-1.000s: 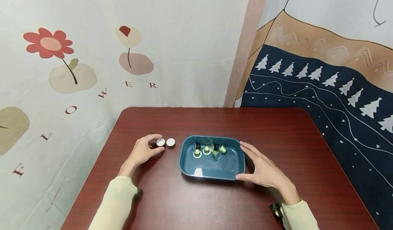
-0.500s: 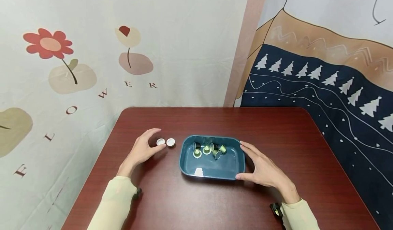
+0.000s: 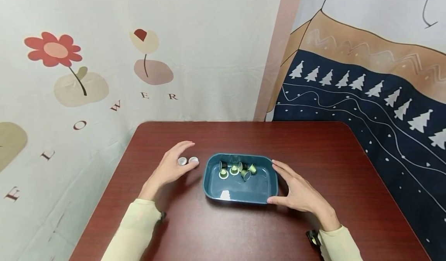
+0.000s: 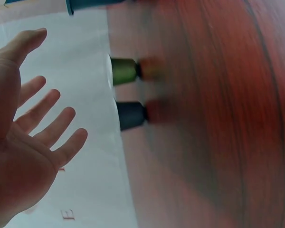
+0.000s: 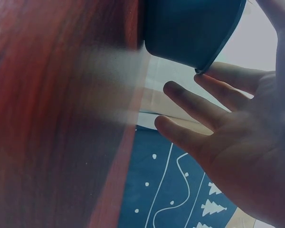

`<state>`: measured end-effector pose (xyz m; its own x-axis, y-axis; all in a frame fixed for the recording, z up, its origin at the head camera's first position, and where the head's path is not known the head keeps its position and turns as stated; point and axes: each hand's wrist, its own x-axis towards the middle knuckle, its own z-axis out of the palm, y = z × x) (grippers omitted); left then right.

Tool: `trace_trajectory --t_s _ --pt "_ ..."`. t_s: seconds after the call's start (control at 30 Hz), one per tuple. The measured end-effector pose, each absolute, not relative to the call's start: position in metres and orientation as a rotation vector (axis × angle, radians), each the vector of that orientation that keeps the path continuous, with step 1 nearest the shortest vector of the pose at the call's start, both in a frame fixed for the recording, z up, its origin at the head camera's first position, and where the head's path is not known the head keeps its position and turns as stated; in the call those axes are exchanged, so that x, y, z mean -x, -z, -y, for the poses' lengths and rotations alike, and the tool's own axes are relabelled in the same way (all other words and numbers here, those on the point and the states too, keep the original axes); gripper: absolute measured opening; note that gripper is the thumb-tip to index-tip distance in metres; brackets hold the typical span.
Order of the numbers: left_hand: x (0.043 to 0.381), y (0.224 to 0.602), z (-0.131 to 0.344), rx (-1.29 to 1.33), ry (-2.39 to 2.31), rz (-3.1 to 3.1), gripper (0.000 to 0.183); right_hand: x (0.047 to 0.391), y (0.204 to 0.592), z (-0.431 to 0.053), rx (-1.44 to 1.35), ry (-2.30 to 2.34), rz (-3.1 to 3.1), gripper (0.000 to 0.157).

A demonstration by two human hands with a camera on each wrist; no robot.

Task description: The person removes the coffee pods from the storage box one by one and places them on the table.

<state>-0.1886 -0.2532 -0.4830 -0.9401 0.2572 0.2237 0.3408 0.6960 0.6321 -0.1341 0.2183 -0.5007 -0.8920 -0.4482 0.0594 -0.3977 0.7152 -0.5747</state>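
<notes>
Two coffee capsules stand lid up on the table, left of the teal dish [image 3: 258,189]. In the left wrist view one capsule is green [image 4: 124,71] and the other capsule is dark [image 4: 131,115]. Around and above them my left hand [image 3: 168,169] spreads thumb and fingers, apparently holding nothing; its thumb overlaps the right capsule in the head view, and contact is unclear. My right hand [image 3: 300,193] rests against the dish's right end, thumb at the front corner and fingertips at the back. Inside the dish, toward its back left, lie several green and dark capsules [image 3: 246,175].
The reddish-brown wooden table [image 3: 216,234] has rounded far corners. Behind it hang a pale cloth [image 3: 216,59] with printed flowers and a dark blue cloth [image 3: 324,102] with white trees.
My left hand has shifted right and up, from beside the left capsule to over the pair. My right hand and the dish have stayed in place.
</notes>
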Motion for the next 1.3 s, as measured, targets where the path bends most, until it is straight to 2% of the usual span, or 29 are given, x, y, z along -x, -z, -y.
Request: trace_trajectory --t_s 0.73,1.07,1.3 --pt "0.177 0.46 0.204 0.731 0.989 2.834 0.068 0.133 0.5 -0.217 0.698 0.915 -2.837 0.113" --pt "0.177 0.455 0.182 0.917 0.91 2.771 0.062 0.133 0.501 -0.217 0.692 0.913 -2.834 0.113" --pt "0.176 0.455 0.174 0.952 0.864 2.802 0.059 0.133 0.5 -0.218 0.695 0.918 -2.827 0.113"
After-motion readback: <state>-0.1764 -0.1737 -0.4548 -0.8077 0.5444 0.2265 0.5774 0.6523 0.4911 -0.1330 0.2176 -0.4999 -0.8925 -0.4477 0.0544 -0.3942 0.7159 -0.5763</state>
